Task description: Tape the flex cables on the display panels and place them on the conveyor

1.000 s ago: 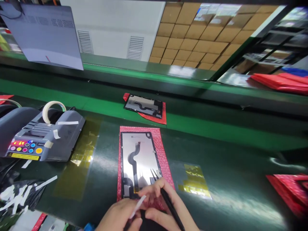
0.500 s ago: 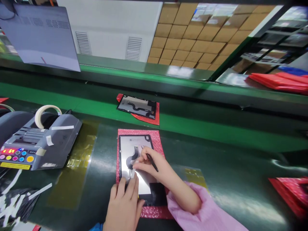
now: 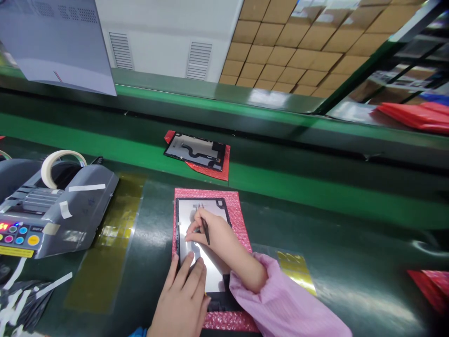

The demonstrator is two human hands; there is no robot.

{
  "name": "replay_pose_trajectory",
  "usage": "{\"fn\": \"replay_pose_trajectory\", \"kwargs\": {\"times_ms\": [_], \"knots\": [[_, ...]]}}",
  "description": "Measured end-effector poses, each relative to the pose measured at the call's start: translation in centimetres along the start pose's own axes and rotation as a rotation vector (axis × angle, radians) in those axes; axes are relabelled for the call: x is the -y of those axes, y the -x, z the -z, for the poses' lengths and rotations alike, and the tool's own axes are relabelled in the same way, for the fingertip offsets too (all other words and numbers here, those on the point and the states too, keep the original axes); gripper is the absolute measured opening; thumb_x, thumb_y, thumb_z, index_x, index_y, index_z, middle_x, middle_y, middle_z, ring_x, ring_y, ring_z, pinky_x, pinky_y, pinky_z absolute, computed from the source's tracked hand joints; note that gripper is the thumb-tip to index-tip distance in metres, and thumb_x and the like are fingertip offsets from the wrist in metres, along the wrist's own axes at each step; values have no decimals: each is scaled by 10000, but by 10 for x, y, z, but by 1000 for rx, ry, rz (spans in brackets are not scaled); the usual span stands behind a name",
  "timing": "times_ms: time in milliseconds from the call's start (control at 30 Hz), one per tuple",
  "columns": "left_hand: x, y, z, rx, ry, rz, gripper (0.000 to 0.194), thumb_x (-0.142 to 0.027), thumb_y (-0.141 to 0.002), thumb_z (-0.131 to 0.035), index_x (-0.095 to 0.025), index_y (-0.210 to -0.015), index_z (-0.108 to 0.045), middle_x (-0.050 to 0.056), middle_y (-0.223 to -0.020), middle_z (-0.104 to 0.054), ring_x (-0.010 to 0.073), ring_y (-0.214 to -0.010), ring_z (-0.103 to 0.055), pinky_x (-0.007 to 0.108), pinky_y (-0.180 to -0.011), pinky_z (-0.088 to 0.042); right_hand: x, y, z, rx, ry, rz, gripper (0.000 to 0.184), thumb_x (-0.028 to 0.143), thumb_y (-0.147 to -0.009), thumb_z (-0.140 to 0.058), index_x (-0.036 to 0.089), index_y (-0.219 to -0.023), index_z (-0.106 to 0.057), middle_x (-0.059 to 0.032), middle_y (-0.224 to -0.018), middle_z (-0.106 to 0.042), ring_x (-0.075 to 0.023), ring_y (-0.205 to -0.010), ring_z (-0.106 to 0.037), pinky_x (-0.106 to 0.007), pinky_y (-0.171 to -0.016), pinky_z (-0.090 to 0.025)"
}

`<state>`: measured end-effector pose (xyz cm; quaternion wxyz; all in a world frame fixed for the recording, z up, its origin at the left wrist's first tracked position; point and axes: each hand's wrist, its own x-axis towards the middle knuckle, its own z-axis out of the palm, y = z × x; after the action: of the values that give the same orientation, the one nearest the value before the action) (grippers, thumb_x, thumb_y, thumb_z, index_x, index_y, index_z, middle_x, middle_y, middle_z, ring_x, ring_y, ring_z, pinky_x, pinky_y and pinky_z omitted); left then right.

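Pink bubble wrap (image 3: 236, 216) likely cushions the display panel (image 3: 214, 277) on the tabletop (image 3: 157, 224). Left hand (image 3: 180, 295): fingers spread flat, apparently steadying it. Right hand (image 3: 214, 232): fingers grasp black tweezers (image 3: 205, 230), perhaps leaving fingertips usable.

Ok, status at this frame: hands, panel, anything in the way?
Left hand resting on panel; right hand holding tweezers over it. Panel on red wrap. Hands hide its middle; can't tell what's beneath.
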<state>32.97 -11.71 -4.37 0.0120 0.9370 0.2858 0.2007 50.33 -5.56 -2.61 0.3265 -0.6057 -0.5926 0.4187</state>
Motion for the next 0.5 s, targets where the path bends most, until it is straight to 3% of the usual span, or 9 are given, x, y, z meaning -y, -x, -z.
{"fn": "replay_pose_trajectory", "kwargs": {"times_ms": [133, 233, 300, 400, 500], "knots": [[3, 7, -4, 62, 44, 7, 420, -270, -969, -478, -150, -1366, -540, 33, -1332, -663, 237, -1287, -539, 389, -1116, -363, -8, -17, 9, -245, 83, 7, 389, 517, -812, -666, 270, -752, -371, 7, -753, -692, -200, -659, -616, -317, -631, -423], [4, 17, -10, 64, 19, -7, 489, -235, -944, -484, -152, -1425, -479, 32, -1420, -599, 248, -1330, -504, 395, -1104, -392, -18, -19, 38, -508, 200, -33, 329, 487, -818, -630, 269, -792, -384, -37, -856, -654, -240, -782, -620, -350, -689, -432], [4, 25, -17, 51, -6, -27, 569, -268, -903, -538, -160, -1454, -445, 51, -1482, -535, 305, -1373, -455, 440, -1071, -431, -26, -8, 58, -629, 255, -147, 342, 499, -787, -625, 268, -830, -377, -38, -845, -611, -243, -750, -600, -359, -668, -426], [2, 34, -27, 49, -24, -16, 686, -259, -805, -657, -180, -1452, -445, 120, -1554, -427, 388, -1427, -364, 498, -1027, -475, -36, 22, 64, -593, 198, -316, 409, 523, -714, -656, 271, -842, -360, 37, -711, -529, -187, -573, -524, -325, -568, -406], [-1, 39, -37, 64, -6, 37, 714, -167, -748, -714, -203, -1420, -476, 155, -1571, -387, 400, -1446, -327, 545, -1048, -466, -38, 44, 45, -482, 27, -306, 460, 493, -667, -706, 274, -853, -347, 66, -683, -520, -169, -572, -516, -308, -574, -429]]}}
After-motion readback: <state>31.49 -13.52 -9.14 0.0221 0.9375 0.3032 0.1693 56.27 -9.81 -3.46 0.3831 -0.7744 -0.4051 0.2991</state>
